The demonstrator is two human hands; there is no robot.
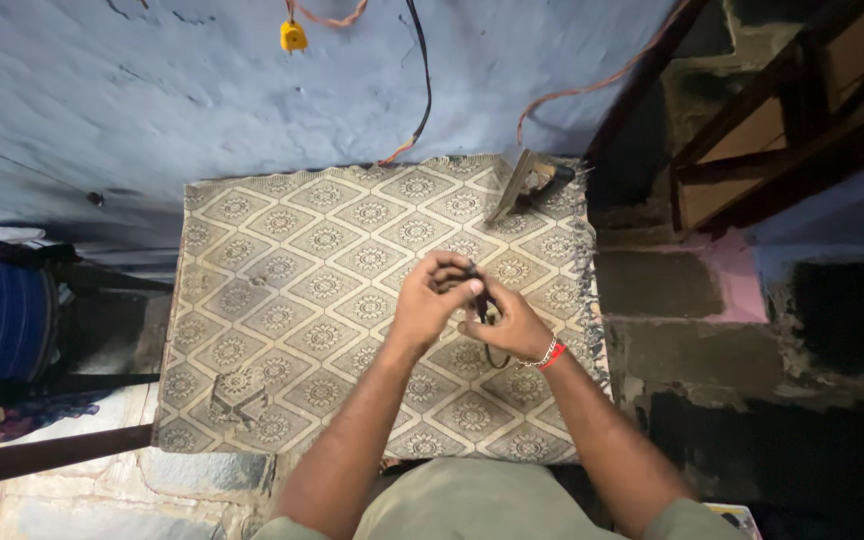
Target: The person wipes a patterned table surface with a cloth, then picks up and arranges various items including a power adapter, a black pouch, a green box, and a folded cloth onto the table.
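Both hands meet over the middle-right of the bench (252,300), which carries one patterned cloth with a fringed right edge. Left hand (435,300): fingers curled narrow, pinching the top of a thin dark cord (482,310). Right hand (512,325): fingers closed on the same cord just below the left fingertips, thumb on top. Red band on the right wrist. The cord hangs in a small loop under the right fingers, just above the cloth; can't tell if it touches. My read: two pinch points close together keep the short stretch between them taut and steady for fine work. What that stretch carries is too small to tell.

Beyond the fingers, at the far right corner of the cloth: one flat iron (527,183), tipped on edge, well apart from the hands, probably parked out of the way. Its lead runs up the blue wall. Further up the wall: one yellow plug (294,36) on an orange wire.

Count: one cord, one iron, one plug, one cloth.
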